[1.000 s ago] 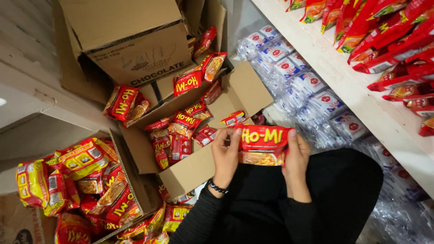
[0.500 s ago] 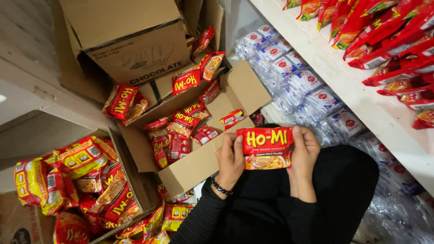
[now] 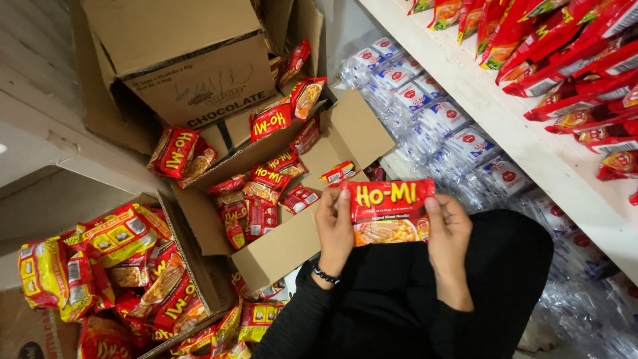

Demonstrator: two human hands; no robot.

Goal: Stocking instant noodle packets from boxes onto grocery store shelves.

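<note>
A red noodle packet [image 3: 389,211] with yellow lettering and a picture of noodles is held flat in front of me, over my black-clad lap. My left hand [image 3: 334,233] grips its left edge; a dark beaded bracelet sits on that wrist. My right hand [image 3: 447,236] grips its right edge. Just left of my hands stands an open cardboard box [image 3: 286,249] with several of the same red packets [image 3: 259,193] inside.
A white shelf [image 3: 505,113] at the right carries red packets [image 3: 565,60] on top and clear bags with blue-and-white labels [image 3: 438,113] below. A second open box [image 3: 199,292] at the lower left overflows with red-and-yellow packets. A closed brown carton [image 3: 193,66] leans behind.
The packet has been turned up from a tilted, folded-looking pose to face me flat, and both hands have shifted slightly to its side edges.
</note>
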